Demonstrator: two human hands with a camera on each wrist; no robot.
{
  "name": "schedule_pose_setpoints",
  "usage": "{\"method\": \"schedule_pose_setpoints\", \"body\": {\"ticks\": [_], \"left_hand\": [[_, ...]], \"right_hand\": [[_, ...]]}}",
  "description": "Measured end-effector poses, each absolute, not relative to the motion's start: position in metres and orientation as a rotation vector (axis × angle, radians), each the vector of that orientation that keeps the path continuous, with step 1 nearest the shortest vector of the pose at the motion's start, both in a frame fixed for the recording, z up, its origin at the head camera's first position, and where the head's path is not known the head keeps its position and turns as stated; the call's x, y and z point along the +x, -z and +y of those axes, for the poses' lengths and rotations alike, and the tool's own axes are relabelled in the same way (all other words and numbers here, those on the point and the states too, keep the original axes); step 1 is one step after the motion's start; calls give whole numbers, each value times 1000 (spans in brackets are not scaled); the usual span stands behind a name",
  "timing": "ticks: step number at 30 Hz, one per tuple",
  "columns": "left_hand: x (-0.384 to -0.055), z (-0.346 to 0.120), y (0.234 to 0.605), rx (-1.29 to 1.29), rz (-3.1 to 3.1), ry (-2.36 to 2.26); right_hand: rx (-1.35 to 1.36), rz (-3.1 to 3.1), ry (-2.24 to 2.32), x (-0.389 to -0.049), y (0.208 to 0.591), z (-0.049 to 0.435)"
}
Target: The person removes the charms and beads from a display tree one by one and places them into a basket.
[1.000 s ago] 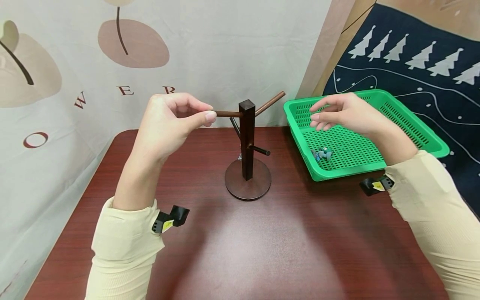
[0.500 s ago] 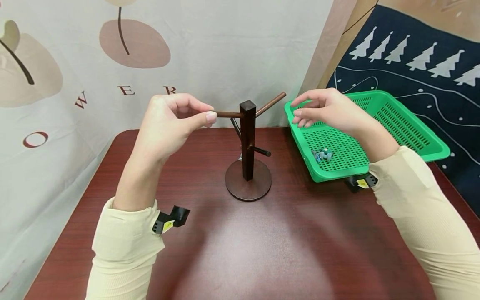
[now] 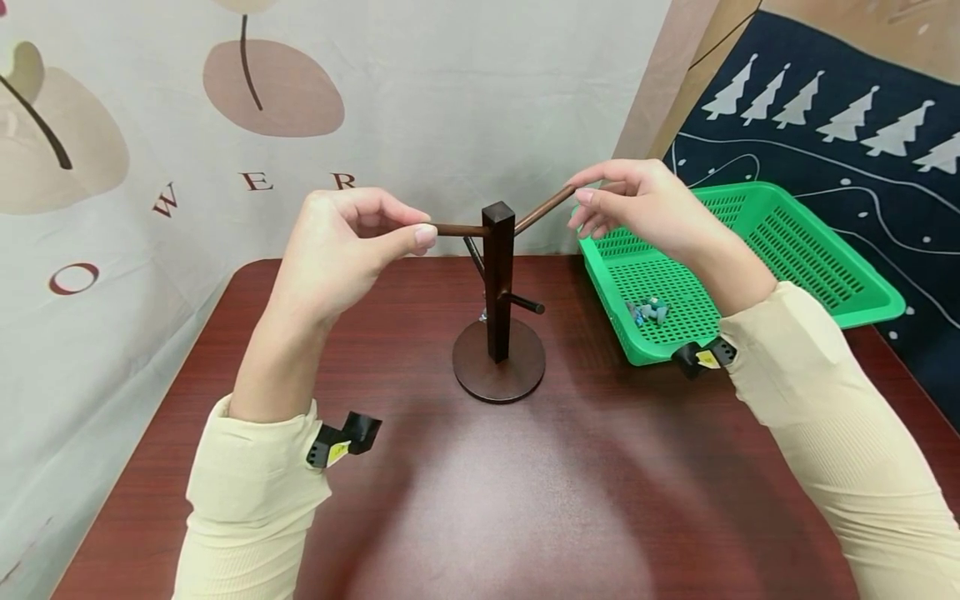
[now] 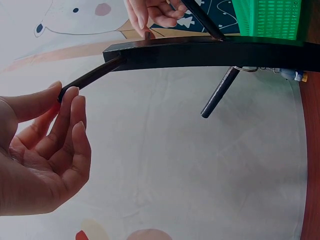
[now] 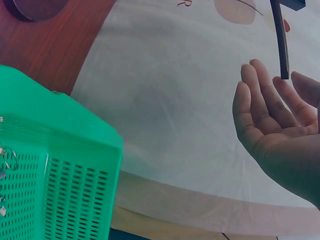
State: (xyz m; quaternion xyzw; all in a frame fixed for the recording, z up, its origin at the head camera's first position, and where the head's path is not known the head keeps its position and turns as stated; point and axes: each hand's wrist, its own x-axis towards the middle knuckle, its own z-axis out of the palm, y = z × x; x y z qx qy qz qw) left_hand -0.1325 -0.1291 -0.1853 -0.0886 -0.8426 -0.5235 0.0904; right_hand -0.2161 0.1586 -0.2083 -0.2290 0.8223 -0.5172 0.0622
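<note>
A dark brown wooden mug tree (image 3: 498, 283) stands upright on its round base, with pegs at two heights. My left hand (image 3: 330, 250) pinches the end of the upper left peg (image 4: 92, 75) between thumb and fingertips. At the upper right peg (image 3: 543, 208), my right hand (image 3: 645, 204) has thumb and index finger on either side of the tip, its other fingers loosely bent. A keychain with a metal ring (image 4: 247, 69) and a blue charm (image 4: 290, 74) hangs from a lower back peg (image 4: 220, 92), mostly hidden behind the post in the head view.
A green perforated plastic basket (image 3: 637, 354) stands at the right, under my right forearm. Several small grey-blue charms (image 3: 648, 311) lie in it. The reddish-brown table (image 3: 375, 350) meets a pale printed cloth (image 3: 450, 100) at the back.
My right hand has moved left and slightly up, from above the basket to the tip of the upper right peg. My left hand keeps its pinch on the left peg.
</note>
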Motion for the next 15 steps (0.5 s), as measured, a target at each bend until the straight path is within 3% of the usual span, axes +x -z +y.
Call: {"method": "schedule_pose_setpoints", "body": {"ticks": [15], "left_hand": [[-132,-127,183,-257,-2521,1538]], "right_hand": [[-730,2449,1682,-222,210,157]]}}
